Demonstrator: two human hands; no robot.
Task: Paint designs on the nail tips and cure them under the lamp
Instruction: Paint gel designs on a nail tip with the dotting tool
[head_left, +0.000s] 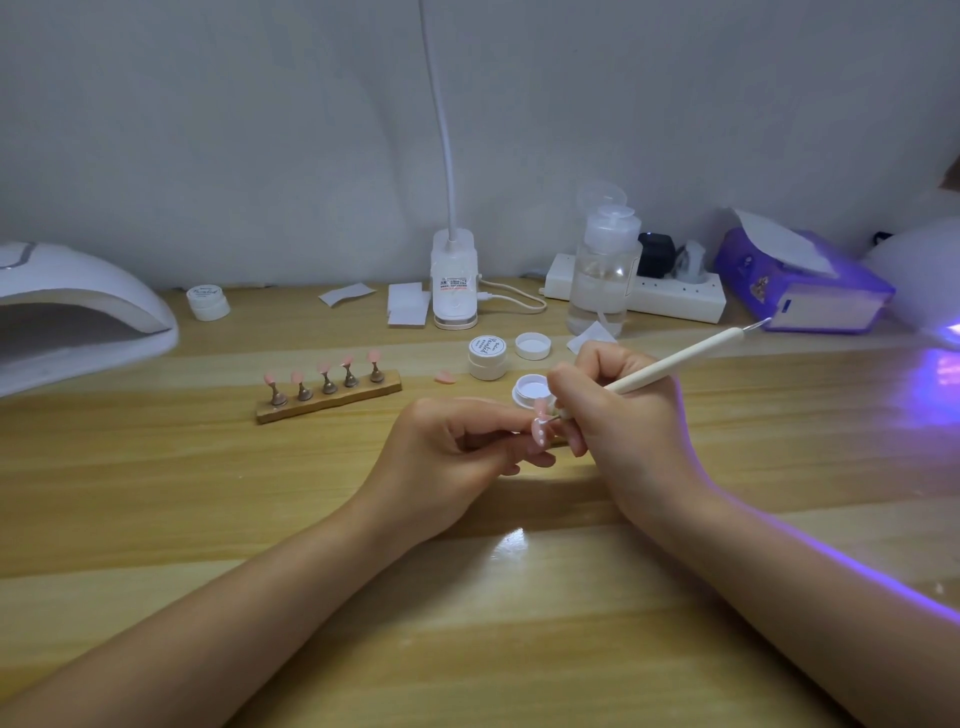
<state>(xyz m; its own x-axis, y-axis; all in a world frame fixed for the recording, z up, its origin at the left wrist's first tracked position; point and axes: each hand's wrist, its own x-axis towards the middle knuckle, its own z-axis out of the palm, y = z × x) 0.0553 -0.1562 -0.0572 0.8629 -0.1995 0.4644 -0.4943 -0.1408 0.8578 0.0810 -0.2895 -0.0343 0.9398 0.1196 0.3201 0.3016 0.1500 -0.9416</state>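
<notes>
Dots sit on the nail tip (540, 423) your left hand (457, 457) pinches; your right hand (618, 410) grips the dotting pen (675, 361); five tips on the stand (328, 397) at mid-frame look plain.

The nail lamp (78, 312) on the left is cut off by the picture's left edge. A second lamp (930, 280), glowing violet, is cut off at the right edge. The lower tip of the pen (670, 366) is hidden behind the fingers of the right hand (618, 415). The nail tip (539, 431) pinched by the left hand (457, 457) is partly covered by fingers, and its white dots are too small to read as a design. Print on the closed jar (487, 356) is too small to read. Both forearms run off the bottom edge.
</notes>
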